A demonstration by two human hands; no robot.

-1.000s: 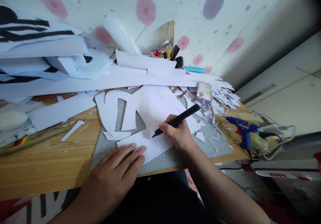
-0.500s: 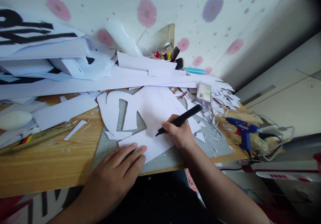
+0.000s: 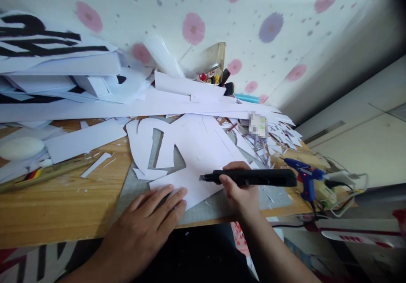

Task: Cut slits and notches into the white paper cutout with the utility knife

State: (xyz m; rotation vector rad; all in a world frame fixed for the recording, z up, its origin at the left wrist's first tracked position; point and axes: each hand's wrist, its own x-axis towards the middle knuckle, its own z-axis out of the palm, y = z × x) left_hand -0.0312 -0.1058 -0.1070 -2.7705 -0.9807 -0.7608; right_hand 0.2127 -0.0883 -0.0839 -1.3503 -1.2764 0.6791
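Observation:
My left hand [image 3: 152, 219] lies with fingers spread on the near left part of a white sheet [image 3: 193, 190], pressing on it. In my right hand [image 3: 239, 190] is a black cutting knife [image 3: 253, 177], held almost level, its blade tip pointing left over the sheet. Whether the tip touches the paper I cannot tell. Behind the sheet, a larger white paper piece [image 3: 203, 143] with cut-out openings rests on a grey cutting mat [image 3: 127, 194].
A blue glue gun [image 3: 306, 177] stands at the right. White scraps [image 3: 282, 135] cover the back right. Long white strips [image 3: 127, 107] and stacked white shapes [image 3: 63, 63] lie behind. A wooden-coloured stick [image 3: 60, 171] and a white oval object [image 3: 20, 148] are at the left.
My right hand has moved slightly right and down, and the knife has swung from a slant to nearly level. The view has tilted a little. My left hand stays on the sheet.

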